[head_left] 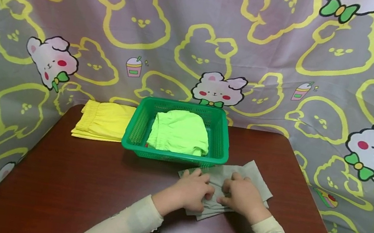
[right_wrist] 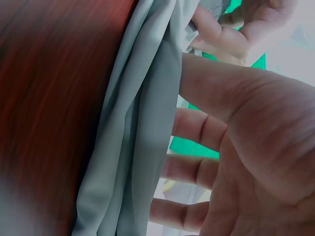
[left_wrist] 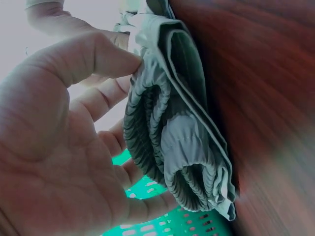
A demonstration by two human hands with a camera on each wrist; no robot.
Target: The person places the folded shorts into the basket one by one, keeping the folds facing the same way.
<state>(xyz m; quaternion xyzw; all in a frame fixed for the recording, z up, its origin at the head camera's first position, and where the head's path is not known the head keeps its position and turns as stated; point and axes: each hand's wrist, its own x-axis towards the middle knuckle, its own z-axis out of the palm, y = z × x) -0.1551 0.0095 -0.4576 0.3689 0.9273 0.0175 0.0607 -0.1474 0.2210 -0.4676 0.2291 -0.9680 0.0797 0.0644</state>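
Folded grey pants (head_left: 223,178) lie on the table in front of the basket, gathered elastic openings at their left end in the left wrist view. My left hand (head_left: 194,190) rests on that end, its thumb (left_wrist: 115,59) and spread fingertips touching the cloth from above. On the right part of the pants lies my right hand (head_left: 244,195), fingers lightly bent and fingertips on the top layer. In the right wrist view its thumb (right_wrist: 211,83) touches the smooth folded layers (right_wrist: 152,118).
A green plastic basket (head_left: 174,154) stands at the back of the brown table (head_left: 64,186), with a folded neon-green garment (head_left: 181,131) inside. Left of it lies a folded yellow garment (head_left: 104,122). A patterned curtain (head_left: 271,64) hangs behind and around the table.
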